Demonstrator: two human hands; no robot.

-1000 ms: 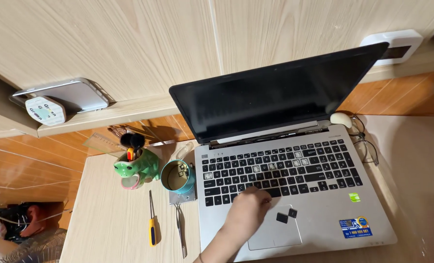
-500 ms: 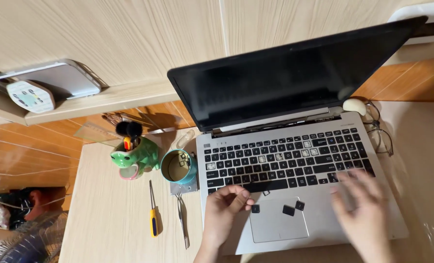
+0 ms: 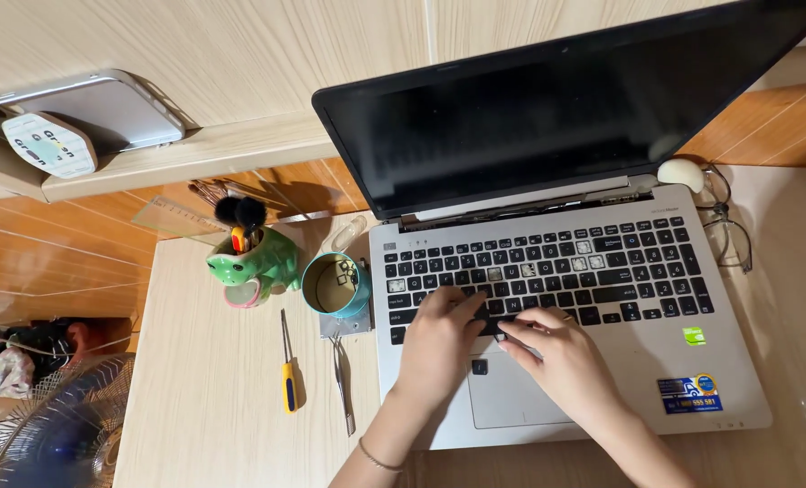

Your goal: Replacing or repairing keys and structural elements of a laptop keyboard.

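Note:
A silver laptop [image 3: 692,380] with a dark screen [image 3: 547,117] lies open on the light wooden desk [image 3: 204,416]. Its black keyboard [image 3: 602,262] shows several bare spots where keycaps are off. My left hand [image 3: 439,348] rests fingertips-down on the lower rows of keys. Just to its right, touching it, my right hand [image 3: 561,361] has its fingers curled onto the bottom row; whether they pinch anything is hidden. One loose black keycap [image 3: 480,366] lies on the palm rest between my hands.
Left of the laptop stand a green frog-shaped pen holder [image 3: 249,262] and a teal cup [image 3: 335,285]. A yellow-handled screwdriver [image 3: 288,375] and tweezers [image 3: 341,389] lie below them. Glasses [image 3: 726,230] lie at the laptop's right. A fan [image 3: 50,438] sits at the lower left.
My right hand came in from the right edge to the bottom key row beside my left hand. Two loose keycaps lay on the touchpad; now only one shows. The camera moved closer.

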